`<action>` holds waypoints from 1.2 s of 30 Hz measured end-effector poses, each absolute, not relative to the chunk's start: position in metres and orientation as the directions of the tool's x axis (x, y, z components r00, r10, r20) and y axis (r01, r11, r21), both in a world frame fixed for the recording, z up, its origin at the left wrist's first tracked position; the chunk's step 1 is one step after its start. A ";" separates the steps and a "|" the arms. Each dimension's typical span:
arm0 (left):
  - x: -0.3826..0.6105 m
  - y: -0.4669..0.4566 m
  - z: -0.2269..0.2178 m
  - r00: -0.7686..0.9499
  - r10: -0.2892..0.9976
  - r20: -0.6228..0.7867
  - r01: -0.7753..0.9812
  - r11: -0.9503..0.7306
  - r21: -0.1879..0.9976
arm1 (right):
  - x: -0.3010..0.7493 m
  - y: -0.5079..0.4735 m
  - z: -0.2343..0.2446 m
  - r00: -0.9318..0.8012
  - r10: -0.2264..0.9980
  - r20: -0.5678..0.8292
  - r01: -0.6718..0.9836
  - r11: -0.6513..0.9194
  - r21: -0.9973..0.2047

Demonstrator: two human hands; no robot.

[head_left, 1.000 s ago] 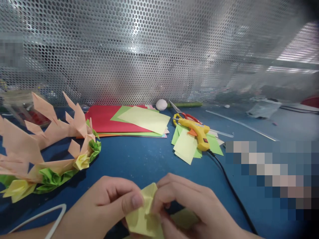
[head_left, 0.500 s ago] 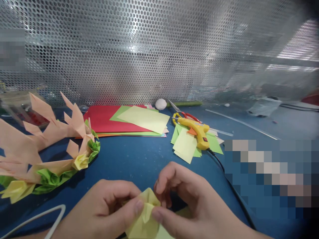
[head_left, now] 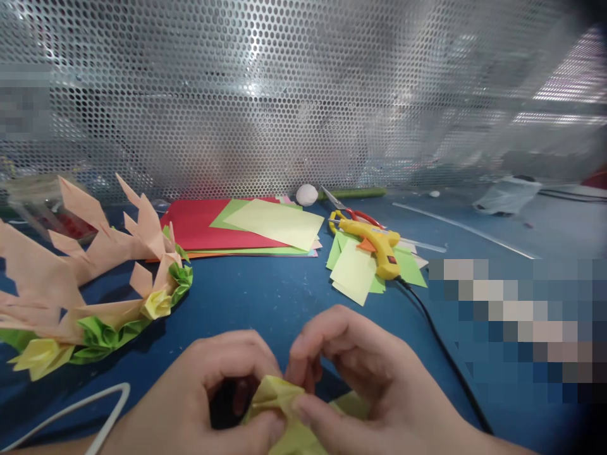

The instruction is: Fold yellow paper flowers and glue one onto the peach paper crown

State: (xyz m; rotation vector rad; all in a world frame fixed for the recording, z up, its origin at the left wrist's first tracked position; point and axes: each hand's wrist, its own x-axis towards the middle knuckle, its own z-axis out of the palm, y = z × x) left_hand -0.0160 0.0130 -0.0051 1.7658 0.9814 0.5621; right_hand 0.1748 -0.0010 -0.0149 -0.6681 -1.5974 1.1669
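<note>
A folded piece of yellow paper (head_left: 279,398) is held between both hands at the bottom centre. My left hand (head_left: 213,385) pinches its left side, thumb on the near face and fingers curled behind. On the right side, my right hand (head_left: 365,373) grips the upper edge between thumb and curled fingers. Part of another yellow-green paper (head_left: 349,404) shows beneath my right hand. To the left stands a peach paper crown (head_left: 109,253) trimmed with green paper leaves (head_left: 107,335) and yellow paper flowers (head_left: 42,357).
A yellow glue gun (head_left: 379,246) lies on small paper pieces (head_left: 353,275), its black cord (head_left: 446,341) running toward me. Behind it are red-handled scissors (head_left: 363,218). Coloured sheets (head_left: 199,227), a white ball (head_left: 307,194) and a plastic container (head_left: 47,208) sit near the perforated panel (head_left: 284,114).
My left thumb has moved down and right along the yellow paper, and the paper's top has tilted and folded over. My right fingers have shifted slightly left, closer to the left hand.
</note>
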 end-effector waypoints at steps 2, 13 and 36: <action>-0.015 0.012 -0.005 0.557 0.818 -0.146 0.409 -0.117 0.905 | 0.176 -0.002 -0.012 -0.340 0.860 0.380 -0.069 0.380 -0.922; -0.013 0.015 -0.007 0.446 0.871 -0.207 -0.010 0.236 0.972 | 0.182 0.002 -0.024 -0.508 0.692 0.513 0.267 0.692 -0.670; -0.013 0.018 -0.007 0.368 0.906 -0.210 -0.129 0.273 0.953 | 0.184 0.000 -0.002 -0.487 0.735 0.471 0.329 0.654 -0.681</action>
